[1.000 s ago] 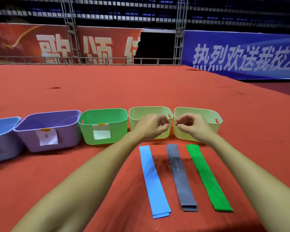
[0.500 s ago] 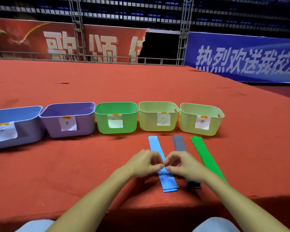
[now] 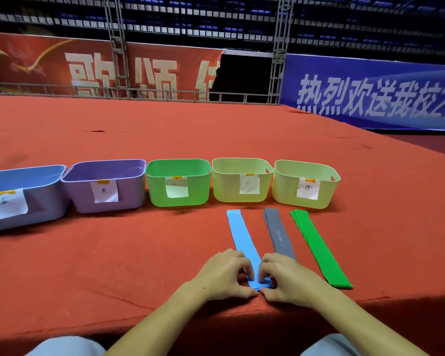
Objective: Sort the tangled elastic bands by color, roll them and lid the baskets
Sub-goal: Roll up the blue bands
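Both hands, left (image 3: 222, 274) and right (image 3: 284, 277), pinch the blue band's (image 3: 242, 233) near end; uneven finger pressure could skew the roll.

Red carpet (image 3: 165, 124); red banner (image 3: 100, 70), blue banner (image 3: 370, 93); dim stands (image 3: 216, 16).

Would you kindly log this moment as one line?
stage: rolling | both hands pinch blue band near end | grey band, green band flat | baskets unlidded

An indoor sports hall or arena.
Rows of dark blue seats (image 3: 344, 19) rise behind metal trusses (image 3: 278, 47); a red banner (image 3: 100, 68) and a blue banner (image 3: 370, 93) border a red carpeted platform (image 3: 165, 129).
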Demonstrator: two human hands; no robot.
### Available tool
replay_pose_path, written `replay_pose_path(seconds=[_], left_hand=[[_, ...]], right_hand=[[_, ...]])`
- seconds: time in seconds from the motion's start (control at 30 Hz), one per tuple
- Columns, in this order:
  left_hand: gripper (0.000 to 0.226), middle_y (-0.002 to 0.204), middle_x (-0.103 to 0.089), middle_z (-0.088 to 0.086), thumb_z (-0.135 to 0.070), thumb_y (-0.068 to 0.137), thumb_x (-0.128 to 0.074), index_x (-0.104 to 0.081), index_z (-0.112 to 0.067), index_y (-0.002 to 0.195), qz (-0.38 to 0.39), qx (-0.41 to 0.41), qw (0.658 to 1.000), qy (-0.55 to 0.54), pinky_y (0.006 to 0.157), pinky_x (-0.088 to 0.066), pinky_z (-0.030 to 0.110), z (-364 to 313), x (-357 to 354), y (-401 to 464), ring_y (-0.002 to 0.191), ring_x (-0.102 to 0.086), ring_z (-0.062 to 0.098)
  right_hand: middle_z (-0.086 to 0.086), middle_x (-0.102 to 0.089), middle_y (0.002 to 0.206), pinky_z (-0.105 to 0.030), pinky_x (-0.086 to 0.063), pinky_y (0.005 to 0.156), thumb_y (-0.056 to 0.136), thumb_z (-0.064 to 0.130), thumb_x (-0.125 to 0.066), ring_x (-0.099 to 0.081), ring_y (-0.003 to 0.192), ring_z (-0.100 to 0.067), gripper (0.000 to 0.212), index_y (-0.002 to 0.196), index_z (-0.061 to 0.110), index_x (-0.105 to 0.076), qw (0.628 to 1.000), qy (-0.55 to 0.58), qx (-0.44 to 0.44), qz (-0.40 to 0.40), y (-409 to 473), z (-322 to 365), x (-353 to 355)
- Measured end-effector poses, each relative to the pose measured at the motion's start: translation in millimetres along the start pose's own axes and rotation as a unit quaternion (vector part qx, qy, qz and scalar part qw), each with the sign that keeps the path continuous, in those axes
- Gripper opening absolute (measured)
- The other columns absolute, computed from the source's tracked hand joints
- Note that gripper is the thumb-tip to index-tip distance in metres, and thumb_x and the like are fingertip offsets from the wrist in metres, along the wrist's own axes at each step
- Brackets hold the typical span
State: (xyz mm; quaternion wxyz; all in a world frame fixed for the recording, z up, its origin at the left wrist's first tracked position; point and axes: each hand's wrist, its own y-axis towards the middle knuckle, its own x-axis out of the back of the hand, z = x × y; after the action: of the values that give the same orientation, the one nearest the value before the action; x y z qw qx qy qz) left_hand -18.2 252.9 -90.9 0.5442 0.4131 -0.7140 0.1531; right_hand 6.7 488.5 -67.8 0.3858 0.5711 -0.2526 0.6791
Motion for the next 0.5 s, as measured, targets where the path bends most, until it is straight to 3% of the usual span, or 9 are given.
replay_pose_path(seconds=[0.13,0.33,0.5], left_hand=[[0.032,0.100,-0.065,-0.011,-0.058,0.078,-0.066,-0.069,-0.032,0.097,-0.034,-0.007,0.999,0.022,0.080,-0.049,0.039,-7,-3,-1,0.091,-0.055,0.011],[0.027,0.104,-0.066,-0.013,-0.056,0.087,-0.064,-0.069,-0.033,0.101,-0.050,-0.003,0.999,-0.003,0.081,-0.051,0.039,-3,-8,-3,0.095,-0.057,0.010],[0.025,0.102,-0.070,-0.015,-0.053,0.089,-0.067,-0.072,-0.031,0.099,-0.051,-0.005,0.998,-0.048,0.082,-0.052,0.039,2,-2,-4,0.095,-0.059,0.005]], right_hand=[[0.010,-0.059,0.101,-0.027,-0.047,0.079,0.088,0.043,-0.058,-0.056,0.094,-0.011,0.023,0.096,0.024,-0.069,0.999,-0.030,0.010,-0.030,-4,1,-9],[0.014,-0.061,0.096,-0.025,-0.050,0.081,0.090,0.041,-0.061,-0.058,0.090,-0.005,0.019,0.092,0.025,-0.071,0.997,0.033,-0.005,-0.073,-11,2,-13],[0.018,-0.056,0.101,-0.027,-0.050,0.085,0.090,0.039,-0.066,-0.054,0.095,-0.002,0.015,0.102,0.030,-0.066,0.995,0.060,-0.003,-0.085,-15,3,-16]])
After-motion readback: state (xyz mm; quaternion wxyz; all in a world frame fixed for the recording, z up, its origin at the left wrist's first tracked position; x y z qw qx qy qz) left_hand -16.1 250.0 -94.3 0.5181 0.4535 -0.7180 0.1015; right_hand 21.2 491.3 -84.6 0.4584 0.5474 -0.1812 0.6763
